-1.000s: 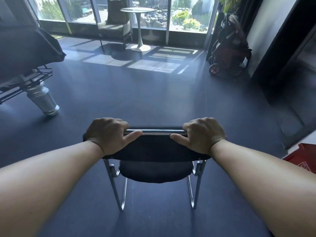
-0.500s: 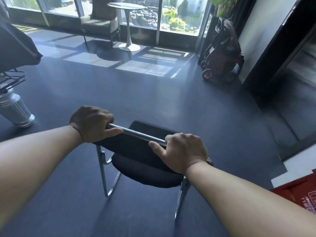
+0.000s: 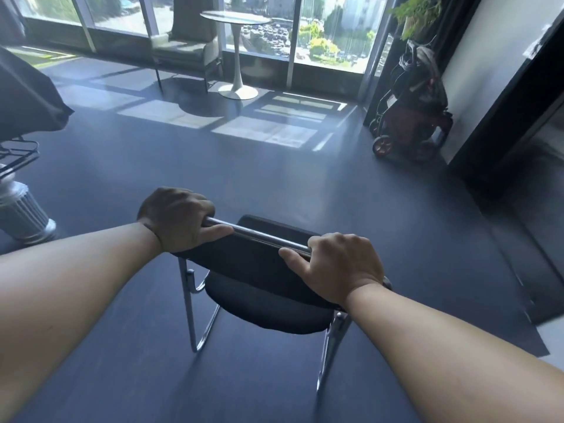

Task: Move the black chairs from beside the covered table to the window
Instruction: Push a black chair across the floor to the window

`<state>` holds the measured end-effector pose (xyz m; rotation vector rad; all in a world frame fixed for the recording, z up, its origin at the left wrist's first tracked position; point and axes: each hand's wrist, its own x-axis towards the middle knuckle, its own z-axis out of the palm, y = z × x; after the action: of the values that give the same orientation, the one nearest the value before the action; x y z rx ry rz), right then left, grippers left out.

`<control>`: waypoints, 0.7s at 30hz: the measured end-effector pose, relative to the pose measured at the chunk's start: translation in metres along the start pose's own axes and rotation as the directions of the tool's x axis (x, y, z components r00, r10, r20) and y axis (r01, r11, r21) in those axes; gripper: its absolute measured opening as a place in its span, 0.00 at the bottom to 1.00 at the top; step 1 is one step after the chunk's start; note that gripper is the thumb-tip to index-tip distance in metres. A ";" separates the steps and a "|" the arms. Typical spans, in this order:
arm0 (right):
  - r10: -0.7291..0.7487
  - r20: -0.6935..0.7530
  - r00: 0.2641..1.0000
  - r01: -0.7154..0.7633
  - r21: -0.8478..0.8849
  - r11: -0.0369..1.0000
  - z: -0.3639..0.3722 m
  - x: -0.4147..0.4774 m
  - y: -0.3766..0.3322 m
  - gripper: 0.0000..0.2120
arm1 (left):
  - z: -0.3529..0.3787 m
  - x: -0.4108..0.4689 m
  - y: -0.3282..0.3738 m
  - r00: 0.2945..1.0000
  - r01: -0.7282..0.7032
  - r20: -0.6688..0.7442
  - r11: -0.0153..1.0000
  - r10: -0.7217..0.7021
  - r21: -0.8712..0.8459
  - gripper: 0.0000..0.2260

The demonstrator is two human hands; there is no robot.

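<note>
Left hand and right hand both grip the chrome top rail of the black chair — fingers curled over, thumbs beneath. The chair sits mid-floor, well apart from the window. The covered desk stands at the left edge — partly out of frame.

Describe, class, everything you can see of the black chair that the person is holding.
The black chair has a dark fabric-looking backrest and padded seat on a shiny chrome tube frame with sled-style legs. A chrome bar runs along the backrest's top. Seen from behind and above, it sits angled on or just over the dark floor, well short of the window. The left hand and right hand grip the bar's ends.
</note>
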<state>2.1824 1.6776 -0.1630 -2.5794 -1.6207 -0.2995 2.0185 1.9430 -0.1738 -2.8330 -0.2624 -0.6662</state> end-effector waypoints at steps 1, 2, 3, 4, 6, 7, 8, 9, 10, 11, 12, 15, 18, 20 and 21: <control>-0.013 -0.007 1.000 0.013 -0.009 1.000 0.003 0.013 0.008 0.35 | 0.006 0.009 -0.004 1.000 0.017 0.006 1.000 -0.017 0.015 0.44; -0.028 -0.018 0.999 0.027 -0.020 0.999 0.005 0.024 0.016 0.35 | 0.012 0.017 -0.007 1.000 0.021 0.006 1.000 -0.021 0.022 0.44; -0.038 -0.028 0.999 0.037 -0.034 0.999 0.007 0.039 0.024 0.36 | 0.018 0.028 -0.012 1.000 0.024 0.000 0.999 -0.024 0.028 0.43; -0.045 -0.039 0.998 0.043 -0.043 0.998 0.010 0.055 0.034 0.37 | 0.024 0.040 -0.018 0.999 0.037 0.006 0.999 -0.038 0.025 0.43; -0.051 -0.041 0.998 0.048 -0.059 0.997 0.015 0.084 0.051 0.38 | 0.034 0.065 -0.028 0.998 0.058 0.003 0.998 -0.058 0.022 0.43; -0.051 -0.037 0.998 0.049 -0.061 0.997 0.018 0.099 0.060 0.39 | 0.039 0.077 -0.033 0.998 0.060 0.001 0.998 -0.060 0.023 0.42; -0.059 -0.036 0.998 0.057 -0.059 0.997 0.021 0.116 0.070 0.39 | 0.044 0.090 -0.037 0.998 0.067 0.003 0.997 -0.067 0.032 0.42; -0.065 -0.038 0.997 0.063 -0.051 0.997 0.023 0.129 0.079 0.39 | 0.048 0.101 -0.040 0.997 0.076 0.002 0.996 -0.076 0.038 0.42; -0.076 -0.042 0.996 0.074 -0.044 0.996 0.026 0.145 0.090 0.39 | 0.056 0.114 -0.046 0.996 0.094 -0.001 0.995 -0.094 0.045 0.41; -0.087 -0.047 0.995 0.085 -0.034 0.996 0.028 0.158 0.099 0.38 | 0.061 0.125 -0.048 0.994 0.114 0.001 0.992 -0.114 0.047 0.41; -0.101 -0.053 0.994 0.099 -0.027 0.995 0.031 0.168 0.107 0.38 | 0.065 0.133 -0.049 0.991 0.131 0.014 0.990 -0.132 0.052 0.40; -0.166 -0.077 0.983 0.166 -0.013 0.986 0.047 0.197 0.139 0.36 | 0.082 0.155 -0.045 0.982 0.181 0.048 0.980 -0.185 0.078 0.39; -0.244 -0.078 0.967 0.241 -0.046 0.969 0.060 0.227 0.182 0.35 | 0.096 0.179 -0.024 0.966 0.250 0.037 0.963 -0.254 0.100 0.36; -0.275 -0.093 0.957 0.270 -0.065 0.961 0.066 0.250 0.211 0.35 | 0.105 0.201 -0.012 0.953 0.295 0.048 0.950 -0.300 0.102 0.36; -0.294 -0.102 0.950 0.288 -0.077 0.955 0.068 0.260 0.223 0.35 | 0.108 0.211 -0.007 0.943 0.321 0.059 0.942 -0.328 0.102 0.37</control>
<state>2.5005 1.8215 -0.1678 -2.3091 -1.9768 -0.5122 2.2478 2.0032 -0.1710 -2.7545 -0.7668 -0.5897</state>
